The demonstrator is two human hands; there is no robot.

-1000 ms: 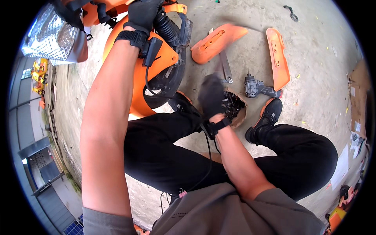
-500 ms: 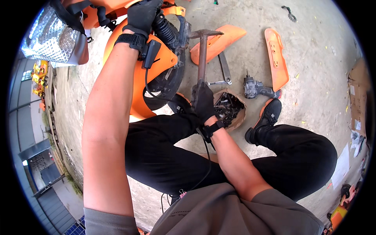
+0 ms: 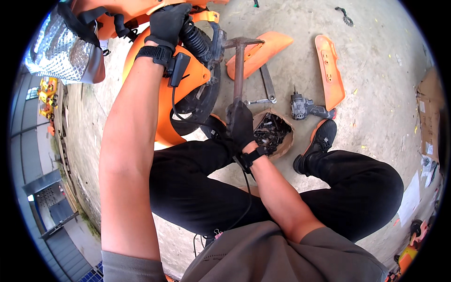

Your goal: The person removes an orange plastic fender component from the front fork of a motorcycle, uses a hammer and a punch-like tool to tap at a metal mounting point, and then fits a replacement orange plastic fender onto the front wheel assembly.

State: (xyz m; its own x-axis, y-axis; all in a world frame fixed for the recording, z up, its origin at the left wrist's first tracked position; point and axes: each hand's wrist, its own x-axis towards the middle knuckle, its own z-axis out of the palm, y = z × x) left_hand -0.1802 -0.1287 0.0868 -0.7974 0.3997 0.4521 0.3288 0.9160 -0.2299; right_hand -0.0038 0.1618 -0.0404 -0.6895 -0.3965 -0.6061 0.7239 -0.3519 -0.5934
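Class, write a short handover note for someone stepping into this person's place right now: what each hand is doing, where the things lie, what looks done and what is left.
Left hand: gloved, gripping the top of the orange vehicle beside its black coil spring.
Right hand: gloved, shut on the hammer, head up against the metal part by the spring.
On the concrete floor: two orange panels, already off; a wrench; a power tool; a paper bag of dark small parts.
Done: panels removed.
Left: the spring is still mounted; the hammering there seems unfinished.
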